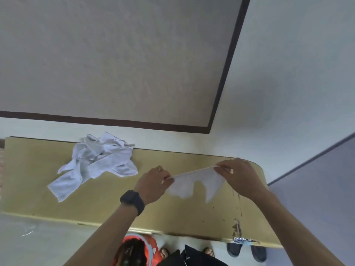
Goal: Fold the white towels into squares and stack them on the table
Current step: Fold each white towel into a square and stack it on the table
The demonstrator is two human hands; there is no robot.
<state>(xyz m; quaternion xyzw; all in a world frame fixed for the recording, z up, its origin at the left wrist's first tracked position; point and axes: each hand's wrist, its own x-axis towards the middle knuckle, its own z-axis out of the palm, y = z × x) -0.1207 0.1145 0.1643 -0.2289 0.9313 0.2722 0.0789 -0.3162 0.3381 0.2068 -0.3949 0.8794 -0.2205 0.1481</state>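
First fold starting.
Both hands, left (153, 182) and right (239, 176), pinch one towel's (194, 181) top edge above the surface (107, 204); pile (96, 166) left waits. Next: lay flat.

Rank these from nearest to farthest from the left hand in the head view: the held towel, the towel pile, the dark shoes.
1. Held towel: pinched in the left hand, stretching to the right hand.
2. Towel pile: on the table, to the left.
3. Dark shoes: on the floor below the table's near edge, to the right.

towel (194, 182) blurred | table (28, 169) left end cut off
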